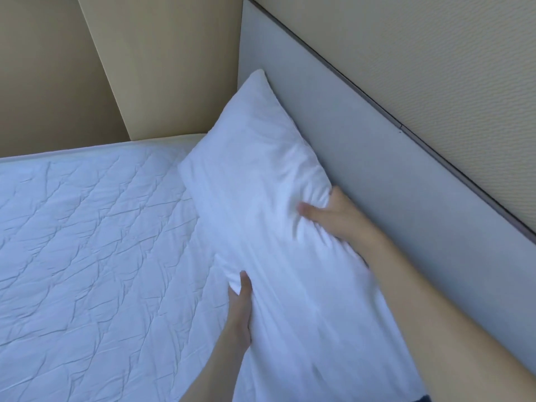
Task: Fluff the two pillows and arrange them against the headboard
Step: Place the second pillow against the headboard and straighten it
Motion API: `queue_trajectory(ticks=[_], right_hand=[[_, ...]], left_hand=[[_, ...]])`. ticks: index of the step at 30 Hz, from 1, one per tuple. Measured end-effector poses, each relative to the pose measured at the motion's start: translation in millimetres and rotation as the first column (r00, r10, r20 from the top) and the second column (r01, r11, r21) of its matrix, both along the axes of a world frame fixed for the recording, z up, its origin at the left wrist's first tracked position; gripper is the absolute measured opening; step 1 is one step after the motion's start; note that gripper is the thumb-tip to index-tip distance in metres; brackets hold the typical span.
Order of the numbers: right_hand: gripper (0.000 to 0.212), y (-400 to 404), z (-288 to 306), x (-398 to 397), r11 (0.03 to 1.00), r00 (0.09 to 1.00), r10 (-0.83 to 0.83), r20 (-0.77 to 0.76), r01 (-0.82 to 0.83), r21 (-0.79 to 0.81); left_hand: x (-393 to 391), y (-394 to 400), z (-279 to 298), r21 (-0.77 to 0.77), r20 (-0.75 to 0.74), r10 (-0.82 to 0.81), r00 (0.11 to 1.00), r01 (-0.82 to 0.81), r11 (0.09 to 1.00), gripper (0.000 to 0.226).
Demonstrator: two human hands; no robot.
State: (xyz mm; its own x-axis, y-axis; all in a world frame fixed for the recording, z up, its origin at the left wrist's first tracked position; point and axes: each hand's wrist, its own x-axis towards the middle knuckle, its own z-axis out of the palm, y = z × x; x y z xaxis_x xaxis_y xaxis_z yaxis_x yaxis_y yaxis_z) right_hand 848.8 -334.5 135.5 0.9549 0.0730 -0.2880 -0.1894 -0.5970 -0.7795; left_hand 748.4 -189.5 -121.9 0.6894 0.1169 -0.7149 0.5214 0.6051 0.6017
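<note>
Plump white fabric pillow (255,158) leans on grey headboard panel (362,158), between hands — right hand (333,216) pinching its headboard-side edge, left hand (240,311) gripping edge nearer quilted white mattress (87,242).

No text, label, brand, number or sign can be read anywhere in the picture. The white pillow (255,175) in the middle of the frame, the quilted white bed cover (87,233) at the lower left, the grey headboard (377,158) running to the right edge and the beige wall (420,53) at the upper right are all plain surfaces with no print on them.
</note>
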Motion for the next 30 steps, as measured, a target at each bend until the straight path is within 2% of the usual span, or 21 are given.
queue_trajectory(ticks=[1, 3, 4, 7, 10, 13, 15, 17, 18, 19, 20, 22, 24, 26, 27, 30], right_hand=[[0.062, 9, -1, 4, 1.0, 1.0, 0.002, 0.027, -0.002, 0.012], [0.025, 21, 9, 6, 0.996, 0.997, -0.011, 0.081, 0.004, 0.084], [0.019, 24, 20, 7, 0.992, 0.992, -0.013, 0.123, -0.002, 0.123], [0.026, 30, 61, 7, 0.97, 0.949, -0.027, 0.313, -0.051, 0.238], [0.028, 44, 87, 8, 0.969, 0.878, 0.059, 0.476, -0.165, 0.183], [0.036, 54, 87, 21, 0.979, 0.853, 0.044, 0.52, -0.139, 0.146], [0.042, 51, 69, 36, 0.996, 0.881, 0.052, 0.47, -0.083, 0.044], [0.065, 36, 46, 42, 0.984, 0.952, 0.105, 0.288, -0.057, -0.171], [0.077, 26, 36, 38, 0.963, 0.976, 0.124, 0.18, -0.075, -0.258], [0.079, 16, 30, 27, 0.937, 0.987, 0.14, 0.083, -0.105, -0.334], [0.072, 8, 30, 9, 0.909, 0.99, 0.139, 0.019, -0.12, -0.398], [0.056, -11, 34, -32, 0.869, 0.997, 0.07, -0.026, -0.074, -0.489], [0.048, -31, 37, -77, 0.8, 0.998, -0.02, -0.064, -0.022, -0.599], [0.035, -38, 37, -106, 0.682, 0.996, -0.067, -0.058, 0.003, -0.731], [0.035, -39, 36, -111, 0.632, 0.997, -0.081, -0.002, 0.05, -0.773], [0.023, -41, 46, -109, 0.578, 0.961, -0.024, 0.276, 0.238, -0.78]], left_hand=[[8, 2, 1, 0.008, 0.038, 0.004, 0.999, -0.004, 1.0, 0.091], [25, 10, 3, -0.015, 0.119, -0.005, 0.993, 0.007, 1.0, 0.075], [36, 16, 5, -0.029, 0.158, -0.003, 0.987, 0.007, 1.0, 0.07], [73, 36, 14, -0.045, 0.268, 0.041, 0.963, -0.03, 0.999, 0.072], [103, 43, 37, -0.089, 0.3, 0.036, 0.953, -0.009, 0.996, 0.079], [114, 38, 61, -0.035, 0.288, -0.065, 0.955, 0.079, 0.996, 0.079], [102, 37, 55, 0.049, 0.179, -0.129, 0.975, 0.122, 0.991, 0.087], [75, 35, 28, 0.157, 0.01, -0.145, 0.989, 0.141, 0.977, 0.109], [55, 31, 11, 0.187, -0.051, -0.13, 0.99, 0.138, 0.973, 0.11], [33, 25, -9, 0.183, -0.094, -0.114, 0.989, 0.13, 0.974, 0.102], [9, 17, -19, 0.146, -0.132, -0.095, 0.987, 0.114, 0.983, 0.083], [-31, -3, -26, 0.033, -0.153, -0.092, 0.984, 0.098, 0.995, 0.049], [-58, -19, -20, -0.025, -0.161, -0.103, 0.982, 0.1, 0.995, 0.033], [-75, -24, -13, -0.022, -0.157, -0.169, 0.973, 0.167, 0.986, 0.022], [-79, -24, -7, -0.012, -0.131, -0.201, 0.971, 0.201, 0.98, 0.013], [-85, -27, 8, 0.15, -0.123, -0.355, 0.927, 0.371, 0.916, 0.021]])
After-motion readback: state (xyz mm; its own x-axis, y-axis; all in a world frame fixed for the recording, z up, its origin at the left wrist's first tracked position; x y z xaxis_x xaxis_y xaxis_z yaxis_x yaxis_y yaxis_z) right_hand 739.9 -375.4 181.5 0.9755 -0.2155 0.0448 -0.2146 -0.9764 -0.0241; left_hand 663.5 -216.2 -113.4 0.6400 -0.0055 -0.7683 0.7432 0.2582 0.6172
